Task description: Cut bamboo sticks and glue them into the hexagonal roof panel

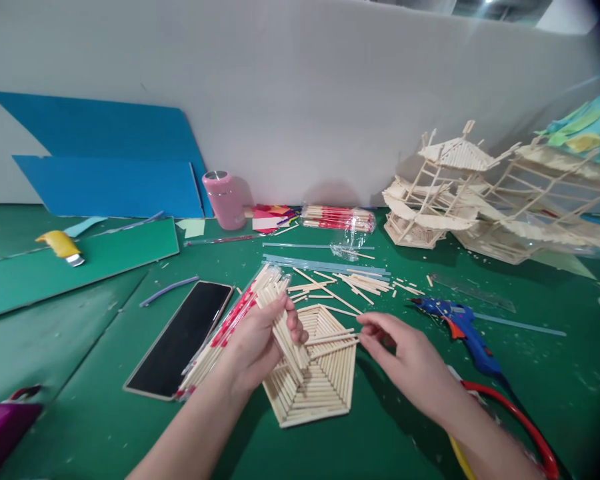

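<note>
On the green bench (390, 433), a many-sided panel of pale sticks (325, 397) lay flat, partly covered by what we held above it. Over its left part, the left hand's (255, 343) fingers were curled tightly round a thick bundle of sticks (293, 350). The right hand (403, 353) had its thumb and forefinger pinched together on the ends of a few thin sticks (333, 339); we could not tell whether their far ends met the bundle or the panel.

We judged the bundle the likeliest trouble: its ends were uneven, so a slackened grip could spill sticks across the panel. The thin sticks, held only at their tips, could twist or drop.

Just beyond, loose sticks (367, 283) lay scattered, where any fallen piece could get mixed in. To the left, a bagged pack of sticks (225, 333) rested beside a phone (180, 340), and a swing of our forearm could shove both. To the right lay a glue gun (473, 337); we could not tell if it was hot, but a careless reach might have meant a burn.
</note>
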`<state>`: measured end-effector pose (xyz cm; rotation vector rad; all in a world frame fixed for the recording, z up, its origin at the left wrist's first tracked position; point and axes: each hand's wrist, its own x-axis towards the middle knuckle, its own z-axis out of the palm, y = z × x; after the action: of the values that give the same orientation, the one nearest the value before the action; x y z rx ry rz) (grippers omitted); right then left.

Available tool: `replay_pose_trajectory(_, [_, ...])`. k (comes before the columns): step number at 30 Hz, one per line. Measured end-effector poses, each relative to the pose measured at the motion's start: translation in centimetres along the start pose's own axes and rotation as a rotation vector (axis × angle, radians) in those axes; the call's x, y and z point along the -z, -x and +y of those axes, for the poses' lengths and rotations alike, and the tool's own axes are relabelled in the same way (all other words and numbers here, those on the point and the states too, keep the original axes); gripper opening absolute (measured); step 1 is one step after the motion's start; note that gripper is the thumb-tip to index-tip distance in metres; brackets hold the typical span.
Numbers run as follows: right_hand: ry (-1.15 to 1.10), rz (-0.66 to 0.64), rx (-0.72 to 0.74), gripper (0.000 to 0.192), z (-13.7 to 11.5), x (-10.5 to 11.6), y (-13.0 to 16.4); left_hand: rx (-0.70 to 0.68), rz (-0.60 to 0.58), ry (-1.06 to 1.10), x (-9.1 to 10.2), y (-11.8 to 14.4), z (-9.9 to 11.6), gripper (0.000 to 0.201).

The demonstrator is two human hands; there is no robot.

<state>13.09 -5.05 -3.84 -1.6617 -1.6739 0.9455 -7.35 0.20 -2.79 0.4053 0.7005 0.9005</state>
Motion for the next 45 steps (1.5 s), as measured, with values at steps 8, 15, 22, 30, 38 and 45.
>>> replay_pose_trajectory(8, [0.420,-0.176,0.073,0.025,0.8,0.3,-3.1,-0.016,-0.011,0.004,0.5,-0.2,0.2,0.022])
replay_pose_trajectory(15, [0.314,-0.226,0.118,0.022,1.9,0.7,-4.0,-0.152,0.028,-0.123,1.3,0.2,3.0,0.015])
replay_pose_trajectory(22, [0.211,-0.147,0.294,0.019,-1.1,3.1,-3.8,-0.150,0.128,-0.301,-0.7,0.7,3.7,0.013])
replay_pose_trajectory(30, [0.417,-0.348,0.430,0.020,-6.7,4.5,-3.8,0.107,-0.207,-0.398,-3.6,0.4,-1.3,0.016])
replay_pose_trajectory(38, [0.414,-0.270,0.415,0.016,-6.2,3.5,-4.0,0.140,-0.255,-0.250,-3.4,0.6,-2.7,0.018])
replay_pose_trajectory(45, [0.124,-0.059,0.419,0.014,-5.0,2.1,-3.5,0.043,-0.205,-0.185,-4.1,0.3,-3.2,0.010])
